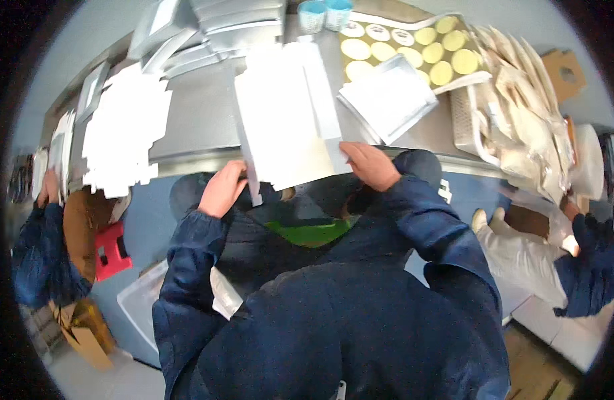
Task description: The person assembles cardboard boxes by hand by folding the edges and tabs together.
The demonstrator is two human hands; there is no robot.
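A large white cardboard box blank [280, 113] lies before me, its near end reaching past the table's front edge toward my lap. Greyish side flaps run along its left and right edges and stand partly raised. At the near left corner my left hand [223, 189] has its fingers curled against the left flap. My right hand [371, 165] grips the near right corner, fingertips on the right flap and thumb underneath or hidden. Right of the blank sits a folded white box piece [393, 100], resting partly on a sheet of round yellow stickers [433, 50].
More flat white blanks [127, 127] are piled at the left, and grey-white boxes [237, 20] are stacked behind. Two blue cups [312, 17] stand at the back. A white basket [467, 120] with beige packages is on the right. Co-workers sit at both sides; a red stool [112, 252] is at left.
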